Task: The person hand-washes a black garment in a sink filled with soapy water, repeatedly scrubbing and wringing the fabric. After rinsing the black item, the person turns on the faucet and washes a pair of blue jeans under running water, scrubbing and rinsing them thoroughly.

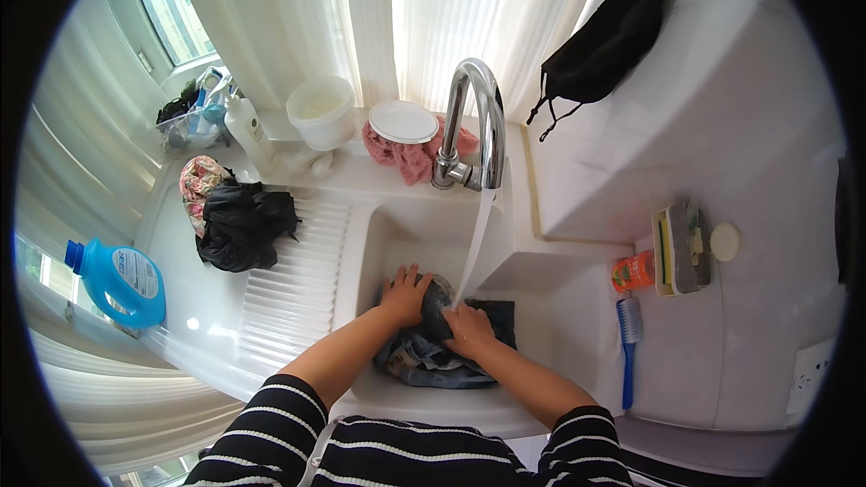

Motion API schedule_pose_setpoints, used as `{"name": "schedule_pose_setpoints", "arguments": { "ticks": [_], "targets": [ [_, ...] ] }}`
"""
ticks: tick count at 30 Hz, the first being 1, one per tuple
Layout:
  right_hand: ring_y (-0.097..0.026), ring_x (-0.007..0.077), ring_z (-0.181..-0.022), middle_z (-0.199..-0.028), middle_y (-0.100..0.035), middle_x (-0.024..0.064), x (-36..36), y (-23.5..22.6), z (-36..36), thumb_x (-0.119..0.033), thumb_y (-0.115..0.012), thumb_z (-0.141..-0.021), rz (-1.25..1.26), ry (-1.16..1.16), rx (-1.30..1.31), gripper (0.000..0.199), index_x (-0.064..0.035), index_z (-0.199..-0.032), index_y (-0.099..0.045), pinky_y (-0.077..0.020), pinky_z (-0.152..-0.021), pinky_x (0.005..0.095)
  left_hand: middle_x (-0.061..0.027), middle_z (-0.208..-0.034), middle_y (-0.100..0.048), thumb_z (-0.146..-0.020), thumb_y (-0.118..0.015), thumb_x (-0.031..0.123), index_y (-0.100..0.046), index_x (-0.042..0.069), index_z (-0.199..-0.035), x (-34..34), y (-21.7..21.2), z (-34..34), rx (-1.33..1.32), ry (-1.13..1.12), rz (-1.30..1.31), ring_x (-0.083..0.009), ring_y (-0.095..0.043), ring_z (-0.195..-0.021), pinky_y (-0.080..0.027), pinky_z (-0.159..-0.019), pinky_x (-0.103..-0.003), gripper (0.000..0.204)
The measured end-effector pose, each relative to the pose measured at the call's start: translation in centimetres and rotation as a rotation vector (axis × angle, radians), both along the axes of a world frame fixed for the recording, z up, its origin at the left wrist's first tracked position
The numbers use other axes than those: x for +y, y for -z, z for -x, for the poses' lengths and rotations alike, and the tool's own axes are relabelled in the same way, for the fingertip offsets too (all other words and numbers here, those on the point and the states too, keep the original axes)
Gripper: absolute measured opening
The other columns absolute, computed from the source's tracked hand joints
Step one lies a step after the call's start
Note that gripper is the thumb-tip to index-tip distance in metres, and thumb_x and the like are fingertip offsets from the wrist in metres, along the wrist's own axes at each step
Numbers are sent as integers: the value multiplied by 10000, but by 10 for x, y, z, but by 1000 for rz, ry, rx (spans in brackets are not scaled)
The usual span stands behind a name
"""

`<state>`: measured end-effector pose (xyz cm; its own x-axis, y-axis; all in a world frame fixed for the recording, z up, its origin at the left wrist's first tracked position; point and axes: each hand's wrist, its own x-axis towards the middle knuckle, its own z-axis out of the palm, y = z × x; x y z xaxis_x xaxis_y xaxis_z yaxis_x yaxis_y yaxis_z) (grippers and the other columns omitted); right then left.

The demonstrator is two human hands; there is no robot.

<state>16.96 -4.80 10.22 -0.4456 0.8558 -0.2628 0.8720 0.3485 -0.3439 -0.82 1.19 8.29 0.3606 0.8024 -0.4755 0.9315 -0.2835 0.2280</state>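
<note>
A wet, dark blue denim garment (439, 370) lies bunched in the white sink (541, 343). My left hand (407, 298) rests on its far left part, with the fingers spread over the cloth. To the right, my right hand (468, 328) is closed on a fold of the same garment, its fingertips partly hidden. Water runs from the curved chrome faucet (492, 126) in a slanting stream that lands between my hands, beside the right one.
Left of the sink, a black cloth bundle (242, 225) sits by the ribbed washboard (293, 280); a blue detergent bottle (122, 284) stands farther left. Behind are a white tub (322, 114) and pink cloth (406, 160). A blue brush (629, 352) lies right; a black mask (613, 41) hangs above.
</note>
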Motion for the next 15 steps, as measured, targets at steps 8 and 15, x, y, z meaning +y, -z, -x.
{"name": "schedule_pose_setpoints", "arguments": {
  "ticks": [8,15],
  "targets": [
    [-535,265,-724,-762,-529,95,-28,-174,-52,-15,-683,-543,-171,59,627,384,-67,-924,-670,-427,-621,336,-187,-1335,-415,-662,-731,258,-318,99,-1362,-27,-20,-5,-577,-16,175,-351,-434,-1197,-384,-954,-482,828],
    [-497,212,-674,-754,-495,70,-41,-250,-55,64,-646,-488,-516,-148,576,405,-102,-854,-699,-398,-578,306,-177,-1130,-575,-740,-629,147,-491,82,-1205,12,-79,0,-928,-131,-303,-370,-536,-1030,-433,-872,-420,490]
  ]
}}
